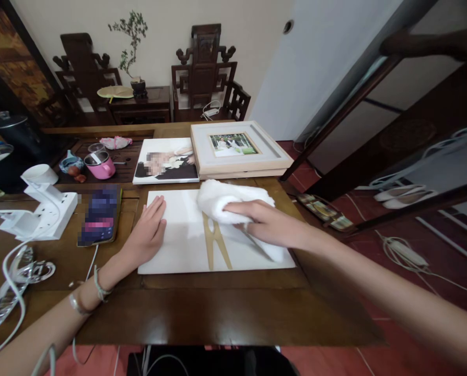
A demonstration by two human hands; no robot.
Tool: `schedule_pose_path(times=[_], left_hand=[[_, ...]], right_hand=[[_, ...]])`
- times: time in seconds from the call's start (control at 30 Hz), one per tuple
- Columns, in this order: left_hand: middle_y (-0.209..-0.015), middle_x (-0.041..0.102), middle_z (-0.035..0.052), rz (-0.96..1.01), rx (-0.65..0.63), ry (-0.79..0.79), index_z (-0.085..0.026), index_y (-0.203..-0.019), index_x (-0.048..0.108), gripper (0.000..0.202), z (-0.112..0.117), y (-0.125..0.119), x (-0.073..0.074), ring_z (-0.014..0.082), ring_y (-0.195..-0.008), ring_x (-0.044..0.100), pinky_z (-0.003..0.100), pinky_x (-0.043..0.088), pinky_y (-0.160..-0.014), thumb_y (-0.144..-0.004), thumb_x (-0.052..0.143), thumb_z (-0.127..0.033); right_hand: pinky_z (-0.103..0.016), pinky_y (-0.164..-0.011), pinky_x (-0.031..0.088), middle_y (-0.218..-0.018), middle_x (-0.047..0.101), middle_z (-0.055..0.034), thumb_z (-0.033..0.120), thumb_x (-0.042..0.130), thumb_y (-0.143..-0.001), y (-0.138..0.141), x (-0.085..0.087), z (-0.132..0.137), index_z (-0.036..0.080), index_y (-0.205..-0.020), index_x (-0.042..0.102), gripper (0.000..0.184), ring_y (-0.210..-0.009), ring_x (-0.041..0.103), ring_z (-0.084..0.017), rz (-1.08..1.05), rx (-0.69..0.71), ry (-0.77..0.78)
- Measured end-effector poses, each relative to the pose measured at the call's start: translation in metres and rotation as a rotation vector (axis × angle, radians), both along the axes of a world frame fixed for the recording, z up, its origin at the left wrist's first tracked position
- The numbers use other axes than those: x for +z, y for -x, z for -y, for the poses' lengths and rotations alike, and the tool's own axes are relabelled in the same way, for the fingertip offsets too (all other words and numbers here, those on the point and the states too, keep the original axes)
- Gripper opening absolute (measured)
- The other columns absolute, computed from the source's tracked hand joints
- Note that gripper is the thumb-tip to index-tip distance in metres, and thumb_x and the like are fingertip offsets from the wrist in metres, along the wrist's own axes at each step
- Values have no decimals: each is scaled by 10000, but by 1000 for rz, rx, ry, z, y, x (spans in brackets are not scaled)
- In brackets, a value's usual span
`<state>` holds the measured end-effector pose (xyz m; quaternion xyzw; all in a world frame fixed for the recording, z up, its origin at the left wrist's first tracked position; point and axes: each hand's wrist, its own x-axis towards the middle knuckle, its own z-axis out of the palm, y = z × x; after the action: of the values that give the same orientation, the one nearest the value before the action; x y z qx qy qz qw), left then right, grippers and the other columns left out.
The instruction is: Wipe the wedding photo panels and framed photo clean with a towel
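Note:
A flat white panel (178,245) lies on the dark wooden table in front of me. My left hand (149,232) rests on the panel's left edge, fingers stretched out and holding nothing. My right hand (267,222) grips a bunched white towel (233,196), which lies over the upper right part of the panel. Just left of that hand, a tan, two-legged flat shape (216,245) shows on the panel, its top end partly covered by the towel. Whether this shape is printed or a separate piece, I cannot tell.
Behind the panel lie a photo print (165,162) and a framed photo (237,143). To the left are a phone (100,216), a white power strip (49,214) with cables, a pink mug (100,164) and a clear hair claw (18,282). The table's right edge (331,292) is close.

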<state>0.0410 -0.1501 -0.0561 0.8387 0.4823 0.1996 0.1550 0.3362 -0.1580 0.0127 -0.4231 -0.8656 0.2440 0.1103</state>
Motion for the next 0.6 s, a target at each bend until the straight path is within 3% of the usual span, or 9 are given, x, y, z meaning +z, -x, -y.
schedule_pose_path(times=[0.07, 0.13, 0.23, 0.47, 0.53, 0.6], left_hand=[[-1557, 277, 154, 1, 0, -2, -137, -1471, 289, 507, 0, 0, 0, 268, -1461, 181, 534, 137, -1182, -991, 262, -299], [-1558, 270, 162, -2, 3, -1, -124, -1468, 292, 510, 0, 0, 0, 269, -1461, 180, 529, 136, -1182, -990, 260, -299], [-1554, 268, 178, -14, 6, 9, -91, -1459, 299, 517, -1, 0, 0, 267, -1462, 174, 524, 129, -1183, -986, 259, -296], [-1552, 279, 173, -5, 5, 19, -103, -1453, 309, 512, -1, -1, 0, 264, -1461, 185, 529, 131, -1180, -986, 262, -307], [-1550, 282, 173, -1, 6, 21, -102, -1452, 312, 512, -1, -1, 0, 262, -1461, 185, 526, 130, -1181, -987, 259, -307], [-1548, 287, 172, 4, 6, 18, -103, -1452, 315, 511, -1, -1, 0, 261, -1460, 190, 519, 130, -1183, -986, 260, -303]], right_hand=[[-527, -1034, 384, -1054, 684, -54, -18, 394, -661, 17, -8, -12, 205, -1093, 605, 530, -1202, 545, -301, 17, 45, -75], [-635, -1087, 244, -1296, 593, -104, -60, 397, -627, 31, -13, -12, 178, -1114, 594, 577, -1384, 316, -352, 74, 59, -145], [-708, -1077, 165, -1499, 382, -168, -84, 411, -621, 44, -17, 12, 132, -1094, 610, 556, -1429, 102, -399, 138, 75, -157], [-728, -1074, 139, -1533, 314, -166, -22, 475, -577, 42, -16, 103, 149, -959, 661, 458, -1417, 37, -429, 135, 199, -118], [-728, -1073, 159, -1526, 329, -166, -12, 483, -599, 40, -15, 105, 142, -938, 669, 417, -1415, 65, -436, 146, 239, -113], [-724, -1070, 184, -1518, 346, -165, -30, 476, -617, 39, -13, 89, 139, -969, 677, 439, -1416, 107, -429, 165, 265, -119]])
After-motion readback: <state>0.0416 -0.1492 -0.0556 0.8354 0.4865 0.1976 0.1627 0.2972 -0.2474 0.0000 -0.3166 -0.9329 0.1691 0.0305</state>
